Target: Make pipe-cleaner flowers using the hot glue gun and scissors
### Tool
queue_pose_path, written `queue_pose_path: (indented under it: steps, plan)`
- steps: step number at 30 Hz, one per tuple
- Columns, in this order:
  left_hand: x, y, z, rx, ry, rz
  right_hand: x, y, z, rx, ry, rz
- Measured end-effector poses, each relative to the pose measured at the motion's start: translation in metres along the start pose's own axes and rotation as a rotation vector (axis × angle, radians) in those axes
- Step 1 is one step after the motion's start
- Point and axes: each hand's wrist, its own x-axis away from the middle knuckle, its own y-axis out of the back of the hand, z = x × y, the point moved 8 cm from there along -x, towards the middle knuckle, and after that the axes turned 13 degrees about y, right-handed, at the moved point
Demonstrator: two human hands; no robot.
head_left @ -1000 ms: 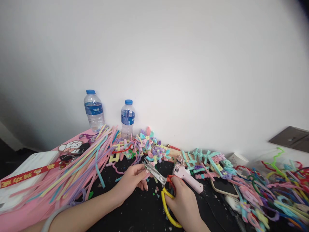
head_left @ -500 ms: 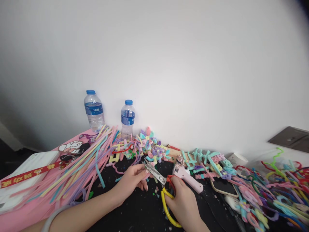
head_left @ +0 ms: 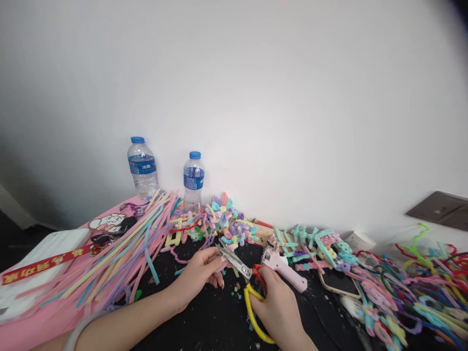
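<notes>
Right hand [head_left: 280,302] clamped on scissors [head_left: 241,267], over black bench [head_left: 204,317], just beside pink glue gun [head_left: 288,274]. Left hand [head_left: 199,275] pinched together near scissors' tips, apparently on small pink piece [head_left: 228,265], mostly hidden.

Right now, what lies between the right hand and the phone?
The head view shows the pale pink glue gun between the right hand and the phone.
</notes>
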Motion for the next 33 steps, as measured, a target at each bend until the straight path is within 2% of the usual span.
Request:
queue_pose_path:
  steps: [10,23,33]
  plan:
    - [0.003,0.002,-0.002,0.042,0.051,-0.054,0.000,0.004,-0.002,-0.055,-0.025,-0.048]
    - [0.005,0.001,-0.005,0.051,0.037,-0.045,0.001,0.000,0.001,-0.073,0.000,-0.001]
    - [0.007,0.003,-0.012,0.017,-0.027,-0.077,0.000,0.002,0.000,-0.073,-0.004,-0.026]
